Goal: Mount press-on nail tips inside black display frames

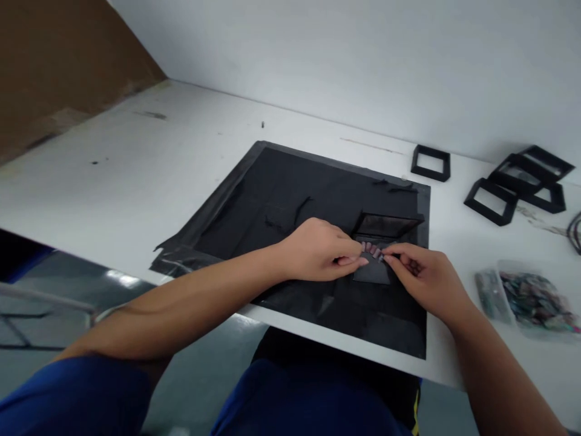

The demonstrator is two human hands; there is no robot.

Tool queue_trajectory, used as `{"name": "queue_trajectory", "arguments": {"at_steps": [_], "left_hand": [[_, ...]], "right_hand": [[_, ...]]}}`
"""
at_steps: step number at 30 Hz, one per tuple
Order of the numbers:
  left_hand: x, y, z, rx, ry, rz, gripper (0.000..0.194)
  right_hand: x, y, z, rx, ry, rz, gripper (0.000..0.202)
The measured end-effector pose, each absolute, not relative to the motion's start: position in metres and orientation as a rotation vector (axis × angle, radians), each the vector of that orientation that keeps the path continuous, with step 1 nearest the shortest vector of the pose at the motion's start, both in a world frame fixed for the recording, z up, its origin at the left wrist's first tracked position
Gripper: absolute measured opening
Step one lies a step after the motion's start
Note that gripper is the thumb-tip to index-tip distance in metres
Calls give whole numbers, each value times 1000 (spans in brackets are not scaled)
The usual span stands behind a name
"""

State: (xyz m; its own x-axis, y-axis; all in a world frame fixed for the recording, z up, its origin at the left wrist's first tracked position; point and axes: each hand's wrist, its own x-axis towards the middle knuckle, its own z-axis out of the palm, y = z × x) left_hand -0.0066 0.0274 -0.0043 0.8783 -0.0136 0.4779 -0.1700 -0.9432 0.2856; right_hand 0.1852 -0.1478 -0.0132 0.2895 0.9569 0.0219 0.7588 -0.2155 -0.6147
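Note:
A short curved strand of pinkish-purple beads (pixel 373 249) stretches between my two hands, over an open flat black case (pixel 371 270). The case's framed lid (pixel 385 226) stands tilted up behind it. My left hand (pixel 320 249) is closed in a pinch at the strand's left end. At the other end, the thumb and forefinger of my right hand (pixel 420 269) pinch together. My fingertips cover both ends of the strand. Black sheeting (pixel 281 175) lies under the case on the white table.
Several black frames (pixel 490 203) lie at the back right, one standing apart (pixel 431 163). A clear plastic tub (pixel 508 293) of mixed coloured pieces sits right of my right hand. Dark cord (pixel 574 233) shows at the right edge. A white wall (pixel 363 66) rises behind the table.

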Motion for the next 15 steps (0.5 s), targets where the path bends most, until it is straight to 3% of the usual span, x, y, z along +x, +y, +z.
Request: {"name": "queue_trajectory", "arguments": {"at_steps": [8, 11, 15], "left_hand": [[-7, 28, -2, 2754, -177, 670, 39], [-8, 28, 1, 2778, -194, 666, 40], [-9, 26, 2, 2787, -219, 670, 40]], "right_hand": [[178, -158, 12, -2020, -1555, 467, 26], [192, -190, 34, -2002, -1472, 290, 23], [241, -245, 61, -2350, -1036, 83, 35]]}}
